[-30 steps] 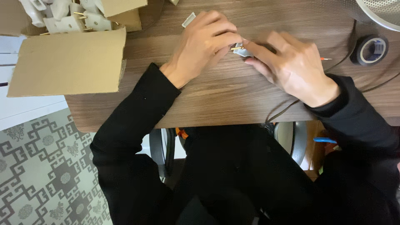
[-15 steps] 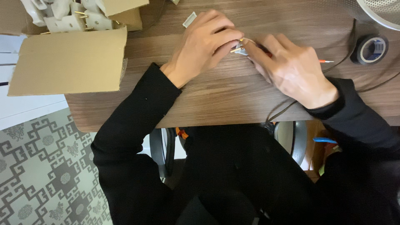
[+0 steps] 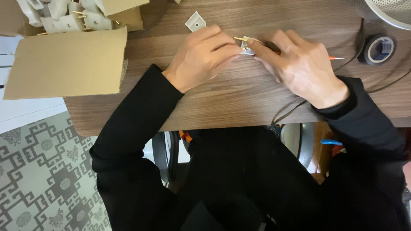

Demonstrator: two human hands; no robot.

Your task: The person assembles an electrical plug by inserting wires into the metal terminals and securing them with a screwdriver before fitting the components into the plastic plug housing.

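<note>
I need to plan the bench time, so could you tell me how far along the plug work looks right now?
Done: nothing finished can be told apart. In hand: the left hand and right hand pinch one small white plug part with brass pins over the wooden table. Left: a loose white cover on the table, and many similar white parts in the cardboard box.

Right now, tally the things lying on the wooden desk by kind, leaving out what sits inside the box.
Cardboard box: 1
Roll of black tape: 1
Loose white plastic cover: 1
White plug part with brass prongs, held between left hand and right hand: 1
Thin red-tipped tool: 1
Total: 5
</note>
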